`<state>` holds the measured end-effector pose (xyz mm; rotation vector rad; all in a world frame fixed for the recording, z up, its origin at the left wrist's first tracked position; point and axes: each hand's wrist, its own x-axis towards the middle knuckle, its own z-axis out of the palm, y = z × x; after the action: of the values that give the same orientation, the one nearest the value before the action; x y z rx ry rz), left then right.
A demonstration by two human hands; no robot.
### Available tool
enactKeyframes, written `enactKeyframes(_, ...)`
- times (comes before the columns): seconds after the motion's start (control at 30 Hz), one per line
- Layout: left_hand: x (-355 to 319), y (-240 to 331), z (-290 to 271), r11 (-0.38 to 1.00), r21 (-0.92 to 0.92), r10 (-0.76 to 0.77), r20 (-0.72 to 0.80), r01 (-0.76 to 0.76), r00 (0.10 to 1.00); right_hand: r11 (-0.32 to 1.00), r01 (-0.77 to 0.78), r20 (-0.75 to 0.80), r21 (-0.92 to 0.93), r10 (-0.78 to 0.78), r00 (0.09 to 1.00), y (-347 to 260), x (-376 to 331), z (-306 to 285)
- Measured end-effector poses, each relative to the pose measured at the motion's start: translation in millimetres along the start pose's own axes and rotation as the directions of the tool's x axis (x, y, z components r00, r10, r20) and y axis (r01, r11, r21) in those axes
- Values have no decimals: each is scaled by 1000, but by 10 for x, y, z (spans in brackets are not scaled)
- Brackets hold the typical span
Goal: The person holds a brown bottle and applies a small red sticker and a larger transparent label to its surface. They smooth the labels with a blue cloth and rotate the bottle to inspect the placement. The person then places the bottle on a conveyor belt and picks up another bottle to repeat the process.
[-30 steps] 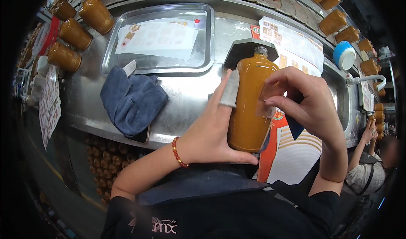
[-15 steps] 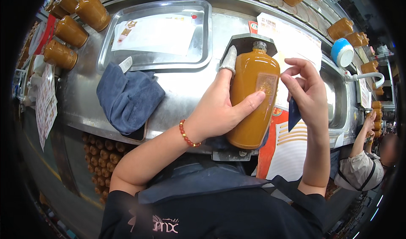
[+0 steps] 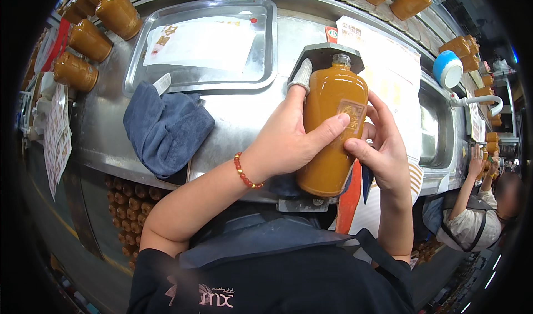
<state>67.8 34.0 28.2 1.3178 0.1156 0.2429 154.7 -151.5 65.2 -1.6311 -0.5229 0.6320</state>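
An amber-brown glass bottle (image 3: pixel 327 142) leans on a dark metal stand (image 3: pixel 316 53), its neck pointing away from me. My left hand (image 3: pixel 294 131) grips it from the left, fingers mostly hidden behind it. A white knit cover sits on one of its fingertips, and the thumb presses on the rectangular label (image 3: pixel 351 114) on the bottle's front. My right hand (image 3: pixel 380 147) is closed round the bottle's right side, thumb just below the label. A dark blue flat piece (image 3: pixel 366 182) shows below the right palm; whether the hand holds it is unclear.
A metal tray (image 3: pixel 222 83) with label sheets (image 3: pixel 194 47) lies at the back left. Nearer is a folded blue cloth (image 3: pixel 166 128). Printed paper (image 3: pixel 400 64) and a sink (image 3: pixel 436 128) are at right. More amber bottles (image 3: pixel 119 14) line the edges; a co-worker (image 3: pixel 472 219) works at right.
My right hand has moved left and closed onto the bottle's right side; before, it was raised apart from it with fingertips pinched. My left hand still grips the bottle.
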Motion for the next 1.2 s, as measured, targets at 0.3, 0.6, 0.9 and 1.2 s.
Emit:
enactKeyframes(0.3,53,-42,-52,997,-5,-77,0,77,997,986,-85,-14,143,87,996,-25,40,29)
enactKeyframes(0.6,69,-41,-98,997,-16,-70,14,70,997,980,-96,18,173,95,995,-43,42,8)
enactKeyframes(0.9,111,17,-103,984,163,-73,22,68,997,956,-143,32,257,140,990,-54,44,-21)
enactKeyframes(1.2,94,25,-95,983,166,-86,17,82,996,948,-110,30,298,106,994,-25,40,5)
